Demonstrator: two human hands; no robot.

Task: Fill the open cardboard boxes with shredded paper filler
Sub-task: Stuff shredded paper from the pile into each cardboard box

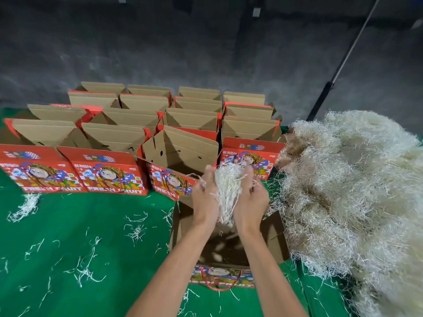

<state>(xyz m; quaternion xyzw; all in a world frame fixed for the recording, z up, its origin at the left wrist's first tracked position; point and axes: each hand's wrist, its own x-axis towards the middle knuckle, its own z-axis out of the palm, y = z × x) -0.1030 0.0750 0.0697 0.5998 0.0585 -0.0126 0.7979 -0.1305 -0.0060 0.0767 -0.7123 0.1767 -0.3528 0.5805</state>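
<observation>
Both hands are up over the nearest open box: the left hand (204,197) and the right hand (250,199) face each other, palms inward, fingers curled around a clump of shredded paper (227,191) pressed between them. Strands hang down from the clump toward the mouth of that open box (272,234), whose brown inside shows only a few pale scraps at the bottom.

The green table cover (91,236) spreads under the box and off to its left. Right of the box, touching its flap, lies the big heap of shredded paper filler (350,193). Beyond the box stand rows of red fruit boxes (107,172), flaps open, brown cardboard inside; the closest one (180,154) sits just behind the hands. Left of the box, loose paper strands (135,232) are scattered over the green cover. A red cord handle (220,288) droops down the box's near face.
</observation>
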